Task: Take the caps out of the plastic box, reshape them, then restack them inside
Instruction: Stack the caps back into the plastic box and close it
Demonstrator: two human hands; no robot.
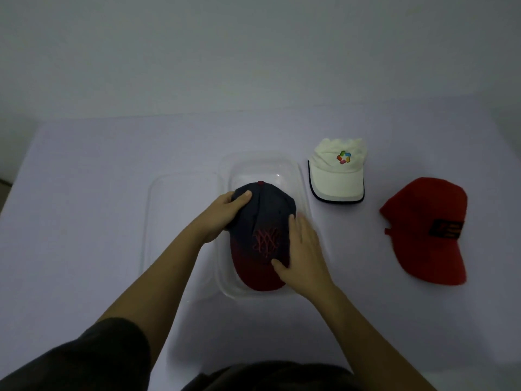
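One table [84, 221] under a pale lavender cloth carries everything in view from the head camera. At its centre stands a clear plastic box [265, 162], long side running away from the person, with a clear lid [180, 210] lying flat just beside it on the left. To the right of the box, a red cap [423, 221] with a dark patch rests nearest the table's edge. A white cap [337, 176] with a multicoloured logo sits between it and the box. A navy cap [265, 215] with a red brim is over the box's near half, brim toward the person; whether it rests inside cannot be told. The left hand [225, 213] grips the rear of its crown, fingers curled beneath and thumb on top. The right hand [304, 252] lies flat against the cap's right side, fingers straight and together, thumb on the front panel.
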